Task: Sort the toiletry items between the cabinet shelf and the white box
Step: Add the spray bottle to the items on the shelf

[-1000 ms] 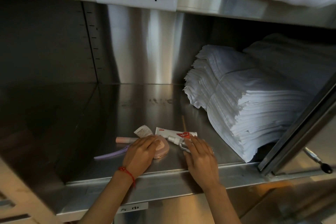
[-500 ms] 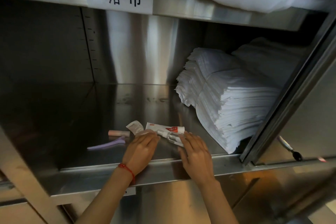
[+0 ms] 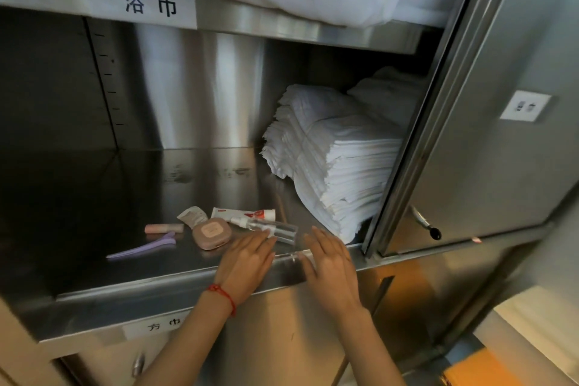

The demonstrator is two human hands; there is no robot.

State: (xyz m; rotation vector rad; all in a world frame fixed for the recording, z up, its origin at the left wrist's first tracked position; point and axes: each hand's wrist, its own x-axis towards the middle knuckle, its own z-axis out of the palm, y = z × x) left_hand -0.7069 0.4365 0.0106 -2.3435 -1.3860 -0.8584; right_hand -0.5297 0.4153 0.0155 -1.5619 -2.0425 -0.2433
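Both hands lay flat and unclenched, the left hand (image 3: 247, 255) touching a clear spray bottle (image 3: 271, 228) that could roll off the shelf edge (image 3: 175, 279) toward the right hand (image 3: 329, 263).

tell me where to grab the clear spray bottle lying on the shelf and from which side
Grip the clear spray bottle across its round middle barrel, coming from above and the front edge of the shelf. It lies on its side, nozzle pointing left toward the toothpaste tube, so the barrel's long sides are exposed. The left hand is nearest, its fingertips at the barrel.
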